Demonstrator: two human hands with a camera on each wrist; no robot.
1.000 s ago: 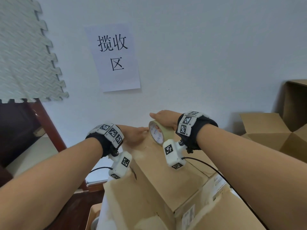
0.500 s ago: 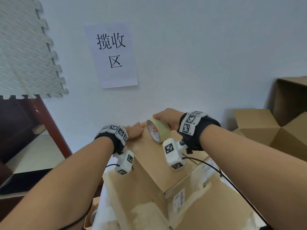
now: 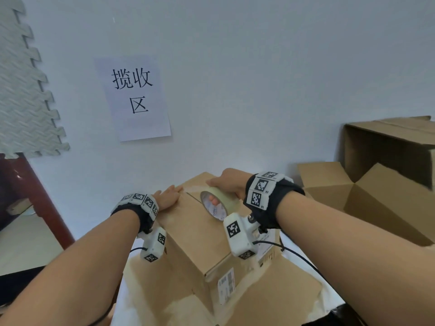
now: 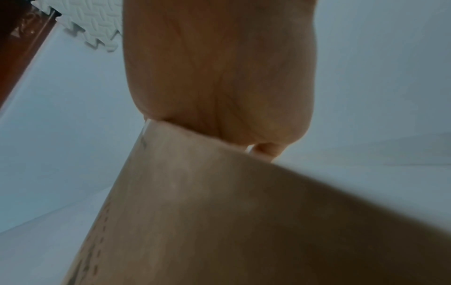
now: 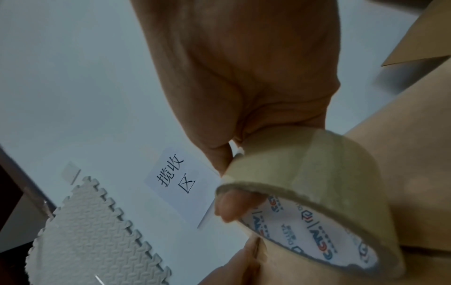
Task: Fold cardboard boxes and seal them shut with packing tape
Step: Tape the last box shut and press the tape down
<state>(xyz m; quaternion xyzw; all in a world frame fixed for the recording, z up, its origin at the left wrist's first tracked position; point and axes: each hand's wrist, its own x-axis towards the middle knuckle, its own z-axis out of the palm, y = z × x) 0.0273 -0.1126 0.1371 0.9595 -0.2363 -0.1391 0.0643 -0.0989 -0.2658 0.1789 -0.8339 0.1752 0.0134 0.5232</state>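
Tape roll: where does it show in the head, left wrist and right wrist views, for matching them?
Head: tape roll at centre, on the box top, gripped by the right hand.
Left wrist: not in view.
Right wrist: lower right, a finger through its core.
Shared landmark: the foam mat on the wall.

The box (image 3: 200, 234) is matt brown cardboard with a glossy strip of tape along its top seam. The tape roll (image 3: 217, 203) is translucent yellowish plastic film — slightly shiny — on a printed white paper core. The wall sign (image 3: 134, 97) is plain white paper; the mat (image 3: 23, 90) is ribbed grey foam.
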